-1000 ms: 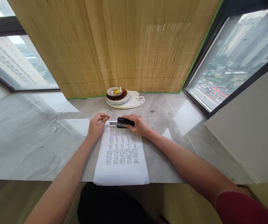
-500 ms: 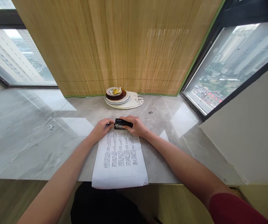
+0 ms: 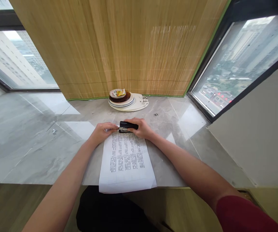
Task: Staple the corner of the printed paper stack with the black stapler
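A black stapler [image 3: 128, 125] with a shiny metal strip lies across the far end of a printed sheet of paper [image 3: 126, 161]. My right hand [image 3: 142, 128] is wrapped round its right end, fingers over the top and thumb below. At the stapler's left, metal end, my left hand [image 3: 104, 131] has its thumb and fingers pinched together beside the paper's far left corner. What lies between those fingertips is too small to make out. The sheet's near end curls over the counter's front edge.
Against a bamboo blind [image 3: 119, 48], stacked plates [image 3: 121, 102] with a small yellow packet [image 3: 121, 93] on top sit on an oval white board [image 3: 141, 103]. Small grey bits [image 3: 156, 114] lie on the marble counter [image 3: 44, 154], more bits [image 3: 54, 131] at left. Windows flank both sides.
The paper has shifted slightly to the right. My left hand has moved a little left and its fingers have straightened toward the stapler's end. My right hand keeps its hold on the stapler.
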A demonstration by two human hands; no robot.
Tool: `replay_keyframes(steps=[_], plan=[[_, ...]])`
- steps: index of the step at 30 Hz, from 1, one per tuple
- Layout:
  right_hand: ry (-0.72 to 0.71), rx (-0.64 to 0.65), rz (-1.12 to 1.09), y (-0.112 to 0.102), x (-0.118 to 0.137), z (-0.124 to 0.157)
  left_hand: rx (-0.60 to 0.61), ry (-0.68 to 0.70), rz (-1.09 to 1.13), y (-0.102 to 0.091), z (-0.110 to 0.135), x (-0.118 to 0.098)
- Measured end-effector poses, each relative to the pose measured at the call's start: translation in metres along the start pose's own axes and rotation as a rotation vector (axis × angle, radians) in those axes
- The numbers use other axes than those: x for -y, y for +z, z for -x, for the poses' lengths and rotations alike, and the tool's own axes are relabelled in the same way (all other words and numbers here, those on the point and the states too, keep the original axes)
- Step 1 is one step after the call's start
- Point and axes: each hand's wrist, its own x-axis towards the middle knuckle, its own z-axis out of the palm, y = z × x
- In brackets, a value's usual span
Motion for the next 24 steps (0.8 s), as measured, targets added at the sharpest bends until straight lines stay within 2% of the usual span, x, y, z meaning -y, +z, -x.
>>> replay_keyframes(steps=[7,11,14,18,21,24], plan=[[0.133,-0.062,-0.22,-0.014,-0.005,-0.002,-0.025,-0.031,0.051,-0.011,0.005,-0.002],[0.127,-0.054,-0.24,-0.015,-0.005,-0.001,-0.032,-0.083,0.078,-0.011,0.006,-0.006],[0.061,0.014,-0.218,-0.012,0.001,0.0,-0.055,-0.074,0.106,-0.004,0.003,-0.011],[-0.025,0.096,-0.208,-0.002,0.016,0.001,0.012,-0.054,0.109,0.006,0.0,-0.014],[0.003,0.09,-0.196,0.006,0.026,0.002,0.03,-0.062,0.083,0.005,-0.001,-0.009],[0.064,0.083,-0.153,0.013,0.032,0.002,-0.045,-0.064,0.081,-0.004,-0.001,0.0]])
